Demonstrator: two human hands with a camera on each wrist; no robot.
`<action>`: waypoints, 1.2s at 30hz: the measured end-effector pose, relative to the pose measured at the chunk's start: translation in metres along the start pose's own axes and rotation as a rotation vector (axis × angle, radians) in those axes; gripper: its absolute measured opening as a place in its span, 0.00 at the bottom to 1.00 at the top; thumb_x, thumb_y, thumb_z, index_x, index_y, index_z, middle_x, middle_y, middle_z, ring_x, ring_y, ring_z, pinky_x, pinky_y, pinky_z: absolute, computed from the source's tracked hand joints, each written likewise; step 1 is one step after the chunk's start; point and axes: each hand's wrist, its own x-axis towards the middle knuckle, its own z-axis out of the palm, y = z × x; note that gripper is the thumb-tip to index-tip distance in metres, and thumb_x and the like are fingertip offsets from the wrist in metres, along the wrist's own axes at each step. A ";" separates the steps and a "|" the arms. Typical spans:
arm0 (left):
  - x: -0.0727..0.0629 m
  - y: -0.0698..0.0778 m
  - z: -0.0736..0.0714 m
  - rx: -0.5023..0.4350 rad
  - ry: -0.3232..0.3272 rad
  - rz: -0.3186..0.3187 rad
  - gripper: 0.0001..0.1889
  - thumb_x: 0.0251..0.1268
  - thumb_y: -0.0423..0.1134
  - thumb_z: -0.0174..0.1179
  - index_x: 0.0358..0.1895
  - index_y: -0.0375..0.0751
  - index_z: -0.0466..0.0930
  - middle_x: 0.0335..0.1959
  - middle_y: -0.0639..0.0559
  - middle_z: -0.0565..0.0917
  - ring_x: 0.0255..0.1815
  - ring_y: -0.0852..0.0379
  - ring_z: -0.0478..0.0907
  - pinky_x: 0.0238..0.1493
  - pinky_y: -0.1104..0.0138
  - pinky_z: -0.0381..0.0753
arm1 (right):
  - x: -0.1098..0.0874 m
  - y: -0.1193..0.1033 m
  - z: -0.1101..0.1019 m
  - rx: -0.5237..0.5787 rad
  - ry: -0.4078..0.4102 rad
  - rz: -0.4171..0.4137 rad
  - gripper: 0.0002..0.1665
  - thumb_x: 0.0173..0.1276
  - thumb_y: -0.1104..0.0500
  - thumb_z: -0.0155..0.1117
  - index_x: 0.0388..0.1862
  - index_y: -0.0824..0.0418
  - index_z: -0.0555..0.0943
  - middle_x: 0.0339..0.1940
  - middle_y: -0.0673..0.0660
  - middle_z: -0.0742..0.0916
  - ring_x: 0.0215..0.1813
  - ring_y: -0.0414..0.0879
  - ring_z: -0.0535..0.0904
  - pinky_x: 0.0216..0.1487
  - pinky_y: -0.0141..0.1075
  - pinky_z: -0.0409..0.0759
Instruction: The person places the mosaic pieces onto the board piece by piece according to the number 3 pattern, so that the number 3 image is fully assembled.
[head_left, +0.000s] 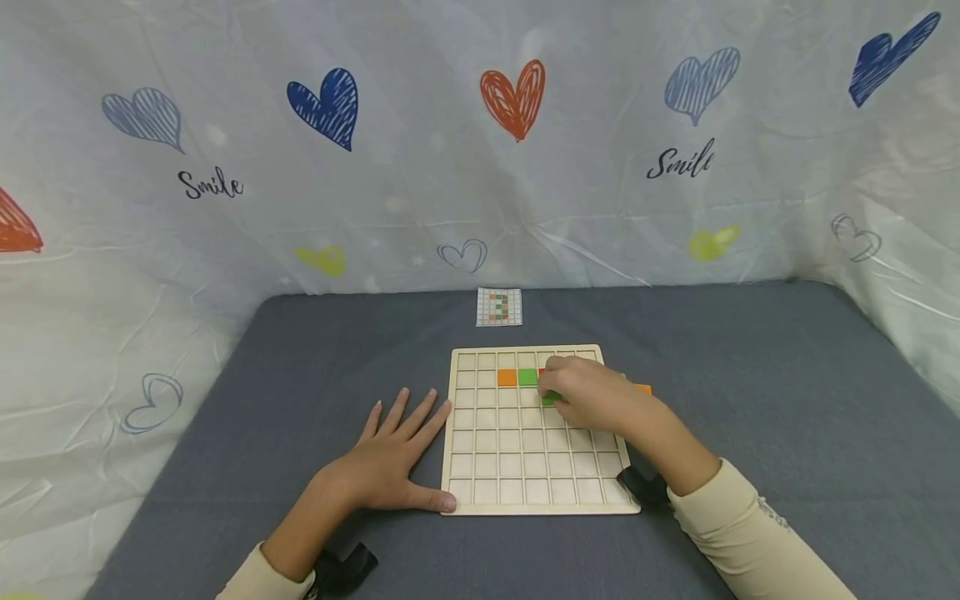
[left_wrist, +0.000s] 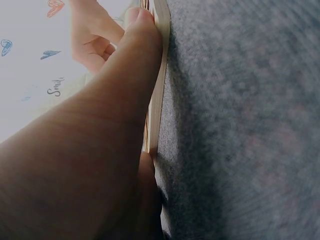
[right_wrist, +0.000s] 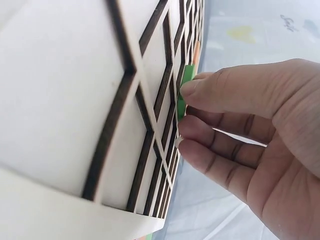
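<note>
A pale wooden grid board [head_left: 512, 492] lies on the grey cloth. In its second row sit an orange square tile [head_left: 507, 377], a green tile [head_left: 527, 377] and a red tile [head_left: 542, 372] mostly covered by my right hand [head_left: 596, 396]. That hand's thumb and fingers pinch another green tile [right_wrist: 185, 75] at the grid, just below the red one; how far it sits in its cell cannot be told. My left hand [head_left: 390, 467] lies spread at the board's left side, its thumb on the bottom left corner and its index fingertip at the left edge.
A small printed card [head_left: 498, 307] with a coloured grid pattern lies behind the board. Orange pieces [head_left: 642, 389] show beyond the board's right edge, partly hidden by my right arm. A white cloth [head_left: 420, 192] with hearts hangs at the back.
</note>
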 end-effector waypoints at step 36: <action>0.000 0.001 -0.001 -0.008 0.001 0.000 0.64 0.46 0.83 0.56 0.83 0.56 0.41 0.83 0.50 0.40 0.80 0.38 0.28 0.71 0.35 0.30 | -0.017 -0.004 -0.002 -0.024 0.008 -0.020 0.14 0.61 0.77 0.66 0.30 0.59 0.85 0.29 0.48 0.80 0.33 0.42 0.74 0.36 0.35 0.76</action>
